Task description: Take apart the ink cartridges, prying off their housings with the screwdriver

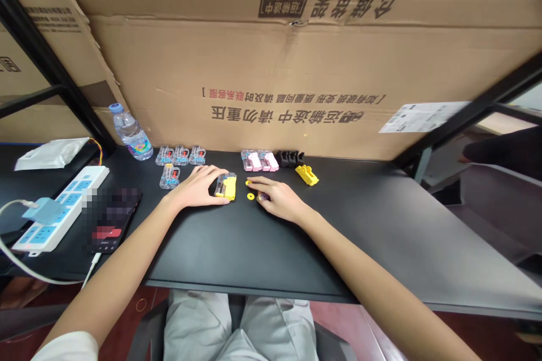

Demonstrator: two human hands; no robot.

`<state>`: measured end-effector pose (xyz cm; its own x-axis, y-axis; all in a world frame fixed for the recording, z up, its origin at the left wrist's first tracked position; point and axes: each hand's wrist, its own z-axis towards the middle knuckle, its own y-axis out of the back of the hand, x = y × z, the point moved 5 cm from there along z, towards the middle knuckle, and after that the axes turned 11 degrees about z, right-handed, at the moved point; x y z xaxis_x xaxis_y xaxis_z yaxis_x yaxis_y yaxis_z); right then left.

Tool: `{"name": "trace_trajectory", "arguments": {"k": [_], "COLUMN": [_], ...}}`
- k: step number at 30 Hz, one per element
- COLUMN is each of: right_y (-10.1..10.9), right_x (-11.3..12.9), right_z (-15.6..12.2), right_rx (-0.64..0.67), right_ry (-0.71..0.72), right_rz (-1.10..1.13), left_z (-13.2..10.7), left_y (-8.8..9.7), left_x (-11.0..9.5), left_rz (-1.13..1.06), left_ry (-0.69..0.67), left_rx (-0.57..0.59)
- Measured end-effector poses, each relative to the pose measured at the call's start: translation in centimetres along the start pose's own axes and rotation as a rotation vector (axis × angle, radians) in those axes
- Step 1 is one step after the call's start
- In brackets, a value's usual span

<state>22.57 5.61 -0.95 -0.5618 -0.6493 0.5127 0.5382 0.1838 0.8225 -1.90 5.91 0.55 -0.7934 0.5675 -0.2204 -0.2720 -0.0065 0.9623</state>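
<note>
Between thumb and fingers, my left hand (pixel 198 187) grips a small clear plastic case with a yellow side piece (pixel 229 187) on the black table. To its right, my right hand (pixel 280 198) rests low with its index finger stretched out and its thumb apart. That fingertip touches a yellow disc (pixel 248 183). A second yellow disc with a centre hole (pixel 250 196) lies just below it. Something small and dark shows partly under my right fingers; I cannot make out what it is.
Several clear cases (pixel 181 155) stand at the back left. Pink-and-clear cases (pixel 259 161), black parts (pixel 290 158) and a yellow part (pixel 307 175) sit behind my right hand. A bottle (pixel 132 134), phone (pixel 116 223) and power strip (pixel 63 208) are left; cardboard (pixel 271 67) rises behind.
</note>
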Motion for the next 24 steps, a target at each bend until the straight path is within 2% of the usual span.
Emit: {"name": "trace_trajectory", "arguments": {"k": [5,9,14,17,19,22,24], "right_y": [0.6,0.4,0.7,0.9,0.7,0.1,0.3], "right_x": [0.3,0.1,-0.3,0.9,2.0,3.2,3.4], "right_z": [-0.3,-0.2,-0.2,-0.4,-0.5,-0.5,-0.6], "right_rx": [-0.014,-0.007,-0.123,-0.186,-0.163,-0.137,-0.169], "right_ry": [0.038,0.038,0.036,0.093,0.131,0.202,0.252], "right_rz": [0.118,0.065,0.022,0.099,0.13,0.075,0.02], "left_z": [0.1,0.1,0.2,0.3,0.4,0.5,0.6], "left_y": [0.0,-0.2,-0.3,-0.2,-0.1,-0.2,-0.1], "left_x": [0.0,0.3,0.4,-0.1,-0.8,-2.0,-2.5], "left_rz": [-0.002,0.004,0.024,0.034,0.014,-0.058,-0.126], "left_ry": [0.01,0.034,0.085,0.102,0.098,0.084,0.082], "left_rx": [0.007,0.01,0.027,-0.004,-0.034,-0.057,-0.07]}}
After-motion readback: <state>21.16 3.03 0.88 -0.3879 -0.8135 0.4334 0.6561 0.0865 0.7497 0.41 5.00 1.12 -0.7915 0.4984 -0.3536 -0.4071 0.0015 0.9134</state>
